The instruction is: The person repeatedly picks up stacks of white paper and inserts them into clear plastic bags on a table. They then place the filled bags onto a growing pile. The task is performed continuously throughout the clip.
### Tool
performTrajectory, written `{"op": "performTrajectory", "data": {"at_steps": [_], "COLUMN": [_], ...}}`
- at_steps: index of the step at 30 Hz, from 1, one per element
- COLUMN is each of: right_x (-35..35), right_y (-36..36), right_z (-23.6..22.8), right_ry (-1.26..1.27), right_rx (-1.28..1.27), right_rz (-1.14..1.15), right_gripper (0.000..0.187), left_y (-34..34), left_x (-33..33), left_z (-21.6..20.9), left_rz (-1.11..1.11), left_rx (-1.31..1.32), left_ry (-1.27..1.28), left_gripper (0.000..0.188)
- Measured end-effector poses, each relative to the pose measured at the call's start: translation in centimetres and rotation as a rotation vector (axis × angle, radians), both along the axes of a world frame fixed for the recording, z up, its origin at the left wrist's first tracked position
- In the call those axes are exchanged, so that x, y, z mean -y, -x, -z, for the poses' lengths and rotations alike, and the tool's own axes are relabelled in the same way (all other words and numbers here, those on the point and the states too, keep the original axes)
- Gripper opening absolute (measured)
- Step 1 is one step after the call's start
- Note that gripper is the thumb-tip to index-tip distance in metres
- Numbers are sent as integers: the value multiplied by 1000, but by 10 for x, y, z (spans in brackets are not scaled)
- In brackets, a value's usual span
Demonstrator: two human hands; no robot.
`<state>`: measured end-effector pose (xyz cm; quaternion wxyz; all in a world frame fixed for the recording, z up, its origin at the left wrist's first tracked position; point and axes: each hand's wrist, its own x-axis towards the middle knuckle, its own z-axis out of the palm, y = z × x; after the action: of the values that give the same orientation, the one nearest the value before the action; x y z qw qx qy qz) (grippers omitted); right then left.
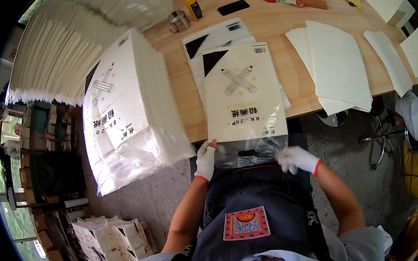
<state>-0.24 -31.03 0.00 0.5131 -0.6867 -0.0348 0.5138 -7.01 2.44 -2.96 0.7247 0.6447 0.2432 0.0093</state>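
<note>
In front of me at the table's edge lies a clear plastic bag (267,148) with a pack of drawing paper (240,100) inside, its cream cover showing two crossed pencils and a black corner. The bag's transparent open end hangs over the edge toward my dark apron. My left hand (205,161), in a white glove with a red cuff, pinches that end at its left corner, thumb on top. My right hand (295,160), gloved alike, hovers beside the right corner, fingers loosely apart and slightly blurred. Beneath the pack lie other bagged packs (196,47).
A tall row of bagged packs (122,85) leans at the left, before a larger stack (59,48). Loose white sheets (336,62) lie on the right. Farther back are a phone (233,8), a yellow bottle (193,6) and a metal pot (179,22). A wheeled chair (382,143) stands right.
</note>
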Motion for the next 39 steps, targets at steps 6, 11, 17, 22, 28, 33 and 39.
{"op": "performTrajectory", "data": {"at_steps": [6,11,17,22,28,33,39], "right_x": [22,-62,-181,-292,-294,-227,-135], "right_y": [-2,-20,-49,-62,-55,-35,17], "right_z": [-22,-8,-94,-194,-190,-136,-57], "right_ry": [-237,-616,-617,-427,-247,-388,61], "right_rx": [-90,-88,759,649,1018,685,451], "right_rz": [729,656,248,-74,-24,-30,-285], "right_gripper": [46,38,39,48,53,43,38], "left_y": [-23,-15,44,103,105,102,17], "left_x": [26,34,-54,-221,-192,-123,16], "left_z": [-112,-208,-264,-246,-154,-26,-40], "left_rz": [141,232,-287,-768,-806,-1155,113], "left_rx": [318,368,690,575,424,168,472], "left_ry": [-413,-569,-1116,-695,-694,-367,-749], "left_gripper": [21,22,15,24,39,31,13]}}
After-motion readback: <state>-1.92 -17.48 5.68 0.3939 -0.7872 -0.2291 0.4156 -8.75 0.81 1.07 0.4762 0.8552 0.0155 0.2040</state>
